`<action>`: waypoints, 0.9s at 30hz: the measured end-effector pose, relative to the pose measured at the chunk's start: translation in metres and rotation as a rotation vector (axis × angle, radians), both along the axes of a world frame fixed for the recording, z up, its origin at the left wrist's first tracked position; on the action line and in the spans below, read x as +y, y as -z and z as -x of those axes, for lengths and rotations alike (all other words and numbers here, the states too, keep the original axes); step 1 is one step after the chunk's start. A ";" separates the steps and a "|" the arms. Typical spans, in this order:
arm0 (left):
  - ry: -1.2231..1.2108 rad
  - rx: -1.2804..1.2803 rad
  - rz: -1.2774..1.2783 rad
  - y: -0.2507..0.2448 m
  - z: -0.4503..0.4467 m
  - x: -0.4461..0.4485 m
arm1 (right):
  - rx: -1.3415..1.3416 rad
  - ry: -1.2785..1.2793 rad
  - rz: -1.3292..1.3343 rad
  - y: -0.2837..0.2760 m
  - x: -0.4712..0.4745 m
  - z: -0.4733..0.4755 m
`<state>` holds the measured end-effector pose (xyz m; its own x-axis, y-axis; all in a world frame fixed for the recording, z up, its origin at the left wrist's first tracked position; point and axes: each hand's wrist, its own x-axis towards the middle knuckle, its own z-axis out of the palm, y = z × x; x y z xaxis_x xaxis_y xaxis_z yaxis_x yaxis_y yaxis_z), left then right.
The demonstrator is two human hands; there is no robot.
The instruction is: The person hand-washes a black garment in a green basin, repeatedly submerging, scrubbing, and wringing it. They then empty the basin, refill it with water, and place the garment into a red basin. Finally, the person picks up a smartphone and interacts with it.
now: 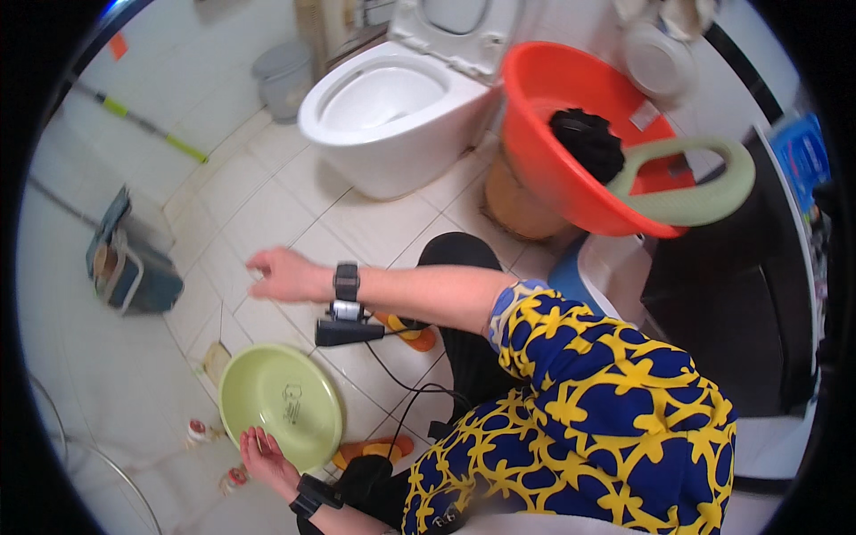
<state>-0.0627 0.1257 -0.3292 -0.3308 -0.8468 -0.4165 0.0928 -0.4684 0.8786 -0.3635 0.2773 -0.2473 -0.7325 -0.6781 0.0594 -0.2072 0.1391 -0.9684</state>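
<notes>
A light green plastic basin with a printed picture and writing inside stands on the tiled floor before me. At its near wall-side rim, my left hand hovers palm up, fingers slightly curled and holding nothing. My right hand is stretched out above the floor beyond the basin, thumb and fingers apart, with nothing visible between them. Both wrists wear black straps. Beneath the right wrist hangs a black device with a silver part, and a cable runs back from it to my body.
Two valves with red parts jut out beside the basin. A mop bucket, a toilet and a grey bin stand around. A red basin holds black cloth and a pale green looped item.
</notes>
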 end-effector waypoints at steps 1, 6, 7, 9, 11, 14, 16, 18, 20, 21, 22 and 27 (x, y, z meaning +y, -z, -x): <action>-0.004 -0.024 -0.007 0.004 0.002 -0.002 | -0.018 0.041 0.077 -0.030 0.023 0.018; 0.055 -0.157 -0.095 0.035 0.012 -0.012 | 0.077 0.368 0.230 -0.143 0.163 0.090; 0.061 -0.181 -0.115 0.041 0.014 -0.014 | 0.096 0.448 0.242 -0.156 0.193 0.101; 0.103 -0.205 -0.164 0.050 0.014 -0.017 | 0.175 0.495 0.249 -0.170 0.269 0.122; 0.106 -0.201 -0.210 0.057 0.013 -0.020 | 0.224 0.651 0.103 -0.174 0.339 0.149; 0.141 -0.224 -0.192 0.063 0.005 -0.022 | 0.339 1.008 -0.212 -0.156 0.446 0.190; 0.143 -0.227 -0.202 0.064 0.001 -0.023 | 0.154 1.172 -0.401 -0.124 0.515 0.208; 0.122 -0.222 -0.234 0.065 -0.003 -0.021 | -0.023 1.239 -0.690 -0.087 0.573 0.223; 0.174 -0.219 -0.239 0.065 -0.006 -0.019 | -0.105 1.204 -0.883 -0.041 0.606 0.237; 0.198 -0.207 -0.245 0.064 -0.007 -0.018 | -0.156 1.136 -0.972 -0.024 0.618 0.242; 0.192 -0.210 -0.266 0.063 -0.008 -0.017 | -0.191 1.066 -1.008 -0.009 0.628 0.246; 0.074 -0.227 -0.297 0.060 -0.012 -0.008 | -0.241 1.031 -1.137 0.012 0.641 0.254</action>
<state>-0.0502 0.1175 -0.3889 -0.2580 -0.6554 -0.7099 -0.1322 -0.7039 0.6979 -0.6173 0.9186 -0.2596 -0.8100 0.5029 -0.3018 0.5766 0.7767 -0.2533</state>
